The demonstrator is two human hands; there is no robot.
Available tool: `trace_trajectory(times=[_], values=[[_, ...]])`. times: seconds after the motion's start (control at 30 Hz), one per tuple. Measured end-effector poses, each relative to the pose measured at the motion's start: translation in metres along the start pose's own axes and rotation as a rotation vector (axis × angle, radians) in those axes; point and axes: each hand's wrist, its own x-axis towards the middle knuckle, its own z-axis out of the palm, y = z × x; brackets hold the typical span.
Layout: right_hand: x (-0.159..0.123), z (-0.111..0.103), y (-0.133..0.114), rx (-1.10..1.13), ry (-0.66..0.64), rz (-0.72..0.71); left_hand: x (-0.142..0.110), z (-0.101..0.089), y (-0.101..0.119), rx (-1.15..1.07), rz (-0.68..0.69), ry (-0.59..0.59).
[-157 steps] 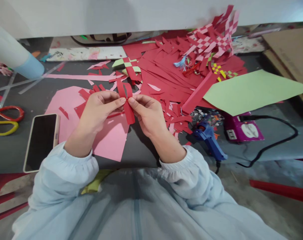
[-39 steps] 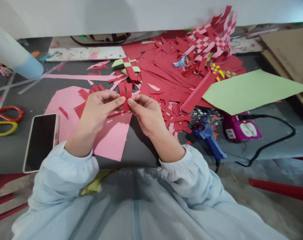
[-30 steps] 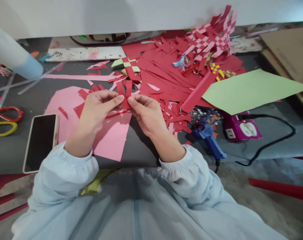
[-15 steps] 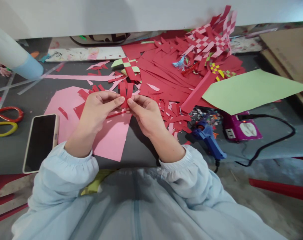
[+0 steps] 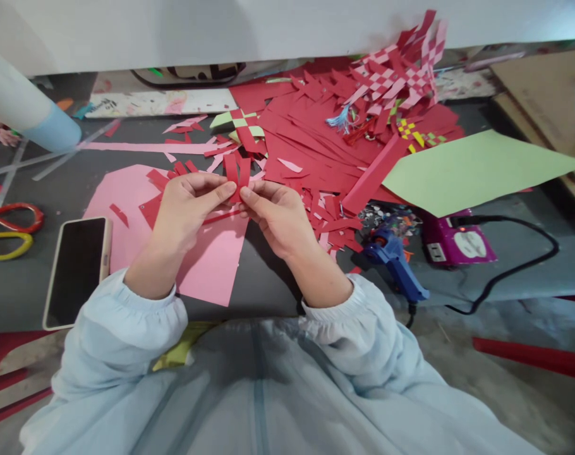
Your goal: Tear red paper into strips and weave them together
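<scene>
Between both hands is a red paper strip piece (image 5: pixel 243 169), its two upright ends pointing away from me with a narrow gap between them. My left hand (image 5: pixel 190 205) pinches its left side, thumb on top. On its right side, the thumb and fingers of my right hand (image 5: pixel 278 218) are closed too. My fingers hide the lower part of the piece. Beneath the hands lies a pink paper sheet (image 5: pixel 211 278), with red scraps on its upper part. A woven green-and-red paper piece (image 5: pixel 244 129) rests just beyond the fingertips.
Red paper sheets and strips (image 5: pixel 306 145) heap behind my hands, with woven pink-and-red pieces (image 5: pixel 382 76) on top. To the right are a green sheet (image 5: pixel 477 170), a blue glue gun (image 5: pixel 399 265) and a purple power box (image 5: pixel 462 243). A phone (image 5: pixel 76 272) and scissors (image 5: pixel 15 230) lie left.
Both hands keep their pinch on the red strip piece in nearly the same spot. The whole view has shifted very slightly.
</scene>
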Motion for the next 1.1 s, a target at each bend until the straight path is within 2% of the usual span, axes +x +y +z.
trace_trajectory(times=[0.3, 0.43, 0.7, 0.9, 1.1], values=[[0.0005, 0.0012, -0.0004, 0.029, 0.017, -0.019, 0.0008, -0.0028, 0.0040, 0.111, -0.012, -0.079], [0.0006, 0.0018, 0.0004, 0.037, 0.023, -0.018, -0.0006, -0.0014, 0.0062, 0.164, -0.015, -0.065], [-0.0012, 0.0041, -0.0011, 0.085, 0.056, -0.035, -0.0020, 0.0015, 0.0029, 0.042, -0.042, -0.050], [-0.0020, 0.0029, -0.0036, 0.048, 0.006, 0.014, -0.0016, 0.0005, 0.0039, 0.021, -0.036, -0.007], [-0.0015, 0.0013, -0.0016, 0.041, -0.003, 0.007, -0.0016, -0.0015, 0.0053, 0.003, -0.047, -0.081]])
